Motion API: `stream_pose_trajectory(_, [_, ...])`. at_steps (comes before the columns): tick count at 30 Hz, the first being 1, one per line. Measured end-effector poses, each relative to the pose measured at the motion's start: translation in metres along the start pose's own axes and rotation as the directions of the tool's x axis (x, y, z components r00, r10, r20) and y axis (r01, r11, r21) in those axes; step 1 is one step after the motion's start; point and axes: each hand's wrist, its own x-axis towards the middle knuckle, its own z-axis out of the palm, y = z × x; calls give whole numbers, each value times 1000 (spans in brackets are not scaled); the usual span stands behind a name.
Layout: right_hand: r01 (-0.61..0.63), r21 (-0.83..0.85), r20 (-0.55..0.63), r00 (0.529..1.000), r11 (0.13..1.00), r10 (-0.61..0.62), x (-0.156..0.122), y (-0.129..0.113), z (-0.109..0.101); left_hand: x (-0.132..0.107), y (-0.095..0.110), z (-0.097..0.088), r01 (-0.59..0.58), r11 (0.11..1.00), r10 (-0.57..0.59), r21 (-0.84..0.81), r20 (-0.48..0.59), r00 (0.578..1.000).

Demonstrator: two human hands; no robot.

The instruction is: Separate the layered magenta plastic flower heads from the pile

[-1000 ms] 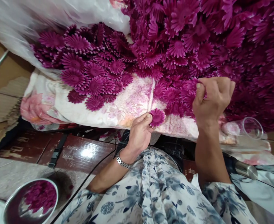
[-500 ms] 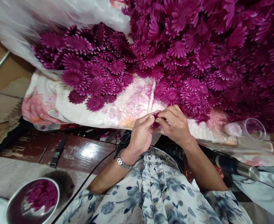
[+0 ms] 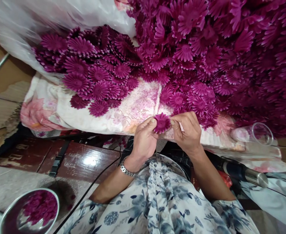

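Between my two hands is a magenta artificial flower (image 3: 162,123), its toothed petals spread and its face turned up. My left hand (image 3: 144,138) pinches its left edge between thumb and fingers. My right hand (image 3: 188,132) is closed at the opposite edge, thumb and forefinger pressed together on the petal tips. Just beyond the hands, a large heap of the same flowers (image 3: 201,58) covers the right side. A smaller pile of darker flower pieces (image 3: 96,76) lies to the left, on a flowered cloth (image 3: 104,125).
A clear plastic cup (image 3: 262,134) lies on its side at the right. White plastic sheeting (image 3: 60,19) is behind the left pile. At lower left stands a metal bowl (image 3: 4,214) holding magenta bits. A dark flask (image 3: 242,172) and a black cable (image 3: 89,188) are nearby.
The hands have moved apart slightly, the left one leftward and the right one rightward. The flower, mostly covered by fingers before, now shows spread open between them.
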Motion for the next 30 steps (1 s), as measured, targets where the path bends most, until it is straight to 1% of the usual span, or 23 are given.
stream_pose_trajectory(2, [-19, -30, 9, 1000, 999, 19, -1, 2, -12, 0, 3, -1, 35, 998, -34, -46, 21, 999])
stream_pose_trajectory(3, [-30, -74, 8, 1000, 997, 30, -3, 4, -21, 0, 4, -1, 53, 997, -52, -58, 31, 998])
stream_pose_trajectory(5, [-71, -214, -25, 997, 974, 67, -11, 15, -45, 1, 7, -1, 78, 996, -76, -41, 37, 996])
stream_pose_trajectory(6, [-106, -298, -57, 994, 949, 93, -17, 23, -60, 1, 8, 0, 80, 997, -79, -18, 30, 996])
stream_pose_trajectory(8, [-196, -459, -127, 980, 866, 154, -33, 42, -92, 2, 9, 2, 77, 996, -77, 35, 4, 997])
stream_pose_trajectory(10, [-285, -595, -171, 959, 752, 227, -52, 60, -122, 2, 9, 4, 81, 994, -80, 73, -12, 997])
stream_pose_trajectory(12, [-350, -675, -167, 930, 649, 327, -69, 75, -144, 3, 7, 7, 84, 992, -84, 89, -4, 996])
stream_pose_trajectory(13, [-370, -693, -145, 912, 619, 383, -75, 80, -151, 4, 6, 8, 86, 992, -86, 94, 5, 996])
stream_pose_trajectory(14, [-379, -700, -107, 893, 605, 436, -80, 85, -155, 4, 4, 9, 86, 992, -87, 97, 9, 996])
stream_pose_trajectory(16, [-375, -694, -19, 863, 614, 505, -86, 91, -158, 4, 2, 12, 92, 991, -93, 100, 3, 996])
stream_pose_trajectory(18, [-361, -694, 40, 845, 623, 534, -87, 94, -157, 4, 0, 15, 115, 988, -115, 102, -10, 993])
stream_pose_trajectory(21, [-352, -703, 69, 831, 618, 552, -85, 97, -156, 4, -2, 18, 149, 983, -148, 107, -16, 989])
stream_pose_trajectory(25, [-277, -748, 122, 835, 603, 536, -84, 100, -158, 5, -4, 17, 118, 989, -117, 92, -16, 993])
stream_pose_trajectory(27, [-239, -754, 160, 837, 612, 523, -84, 101, -160, 6, -5, 17, 109, 990, -108, 88, -17, 994])
stream_pose_trajectory(29, [-230, -730, 164, 855, 643, 492, -83, 100, -165, 6, -6, 17, 119, 988, -118, 97, -22, 993])
stream_pose_trajectory(30, [-235, -715, 142, 873, 658, 466, -83, 99, -168, 5, -6, 18, 121, 988, -119, 100, -22, 993])
